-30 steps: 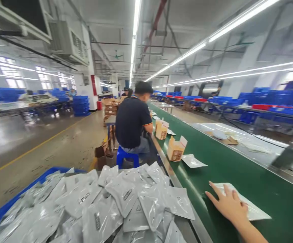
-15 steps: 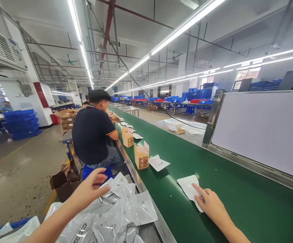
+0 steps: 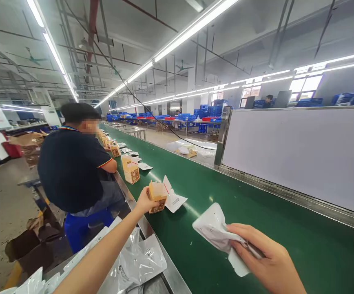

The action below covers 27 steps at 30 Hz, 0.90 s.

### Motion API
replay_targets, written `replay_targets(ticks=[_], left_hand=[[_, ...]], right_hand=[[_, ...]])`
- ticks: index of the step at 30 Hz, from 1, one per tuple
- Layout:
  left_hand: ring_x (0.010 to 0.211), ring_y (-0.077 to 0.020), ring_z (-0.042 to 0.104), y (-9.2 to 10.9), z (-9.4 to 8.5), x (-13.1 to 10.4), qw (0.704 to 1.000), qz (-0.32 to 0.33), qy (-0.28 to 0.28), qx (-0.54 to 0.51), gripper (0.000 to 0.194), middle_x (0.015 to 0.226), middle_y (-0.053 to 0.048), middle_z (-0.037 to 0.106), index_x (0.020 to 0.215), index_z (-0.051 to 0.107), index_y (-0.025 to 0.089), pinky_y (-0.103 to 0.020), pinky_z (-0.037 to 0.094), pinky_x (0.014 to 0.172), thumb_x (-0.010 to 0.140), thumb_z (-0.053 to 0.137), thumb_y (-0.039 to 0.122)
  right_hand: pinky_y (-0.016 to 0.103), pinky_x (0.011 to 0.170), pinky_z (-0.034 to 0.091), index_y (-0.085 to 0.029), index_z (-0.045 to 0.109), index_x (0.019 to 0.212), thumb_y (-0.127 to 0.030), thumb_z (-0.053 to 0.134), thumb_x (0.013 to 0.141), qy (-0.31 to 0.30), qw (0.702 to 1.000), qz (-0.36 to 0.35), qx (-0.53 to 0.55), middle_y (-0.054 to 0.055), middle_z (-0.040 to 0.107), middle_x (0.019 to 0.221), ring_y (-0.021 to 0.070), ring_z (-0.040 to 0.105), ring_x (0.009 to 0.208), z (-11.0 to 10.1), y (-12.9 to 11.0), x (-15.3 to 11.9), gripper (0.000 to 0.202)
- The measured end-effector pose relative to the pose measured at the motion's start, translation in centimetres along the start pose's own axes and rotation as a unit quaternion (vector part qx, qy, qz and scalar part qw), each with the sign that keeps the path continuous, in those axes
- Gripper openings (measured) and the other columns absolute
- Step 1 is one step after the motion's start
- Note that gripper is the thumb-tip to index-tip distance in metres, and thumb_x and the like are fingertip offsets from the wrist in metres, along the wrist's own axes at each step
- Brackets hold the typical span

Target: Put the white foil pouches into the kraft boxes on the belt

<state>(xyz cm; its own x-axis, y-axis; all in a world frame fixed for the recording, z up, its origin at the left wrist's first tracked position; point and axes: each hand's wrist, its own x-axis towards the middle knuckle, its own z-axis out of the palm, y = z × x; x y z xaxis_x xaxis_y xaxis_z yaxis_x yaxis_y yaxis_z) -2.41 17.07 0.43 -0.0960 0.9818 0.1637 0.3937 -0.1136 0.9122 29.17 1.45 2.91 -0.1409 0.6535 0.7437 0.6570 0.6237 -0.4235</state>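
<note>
While left hand (image 3: 145,201) grips carton (image 3: 157,197) — right hand (image 3: 267,261) clutches pouch (image 3: 214,229).

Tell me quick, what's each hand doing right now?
Left hand: closed on the small open carton.
Right hand: closed on a white pouch.

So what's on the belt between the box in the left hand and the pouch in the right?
One flat white pouch beside the box; otherwise bare belt, head view.

The left arm stretches far forward, its hand (image 3: 144,201) closed in a grip at full reach (forearm bare). The right hand (image 3: 264,261) sits low and near, fingers curled shut.
</note>
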Motion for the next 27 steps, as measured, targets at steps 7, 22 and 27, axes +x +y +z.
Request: replay_targets(ticks=[7, 22, 27], left_hand=[[0.101, -0.0249, 0.058, 5.1, 3.1, -9.1, 0.982, 0.170, -0.066, 0.045, 0.059, 0.109, -0.005, 0.058, 0.112, 0.045, 0.021, -0.043, 0.046, 0.092, 0.059, 0.071, 0.019], [0.096, -0.0270, 0.060, 6.9, 7.9, -16.7, 0.946, 0.291, -0.019, 0.140, 0.061, 0.106, -0.009, 0.061, 0.116, 0.041, 0.021, -0.045, 0.052, 0.081, 0.060, 0.063, 0.015], [0.101, -0.0274, 0.060, 7.6, 9.3, -19.1, 0.944, 0.312, -0.033, 0.105, 0.058, 0.111, -0.009, 0.061, 0.118, 0.042, 0.023, -0.049, 0.050, 0.088, 0.063, 0.058, 0.014]], right_hand=[[0.026, 0.066, 0.050, -0.016, 0.062, 0.103, 0.005, 0.047, 0.081, 0.059, 0.982, -0.175, -0.039, 0.006, 0.066, 0.095, 0.0152, 0.057, 0.081, 1.5, -6.3, 3.6, 0.034], [0.043, 0.105, 0.040, -0.023, 0.023, 0.141, -0.029, 0.051, 0.089, -0.242, 0.948, 0.141, 0.154, 0.013, 0.032, 0.146, 0.0233, 0.039, 0.130, -1.6, -5.5, -3.3, 0.059], [0.034, 0.085, 0.049, -0.023, 0.059, 0.103, -0.031, 0.065, 0.081, -0.339, 0.926, 0.158, 0.059, 0.002, 0.061, 0.109, 0.0208, 0.056, 0.098, -3.0, -8.0, -2.8, 0.024]])
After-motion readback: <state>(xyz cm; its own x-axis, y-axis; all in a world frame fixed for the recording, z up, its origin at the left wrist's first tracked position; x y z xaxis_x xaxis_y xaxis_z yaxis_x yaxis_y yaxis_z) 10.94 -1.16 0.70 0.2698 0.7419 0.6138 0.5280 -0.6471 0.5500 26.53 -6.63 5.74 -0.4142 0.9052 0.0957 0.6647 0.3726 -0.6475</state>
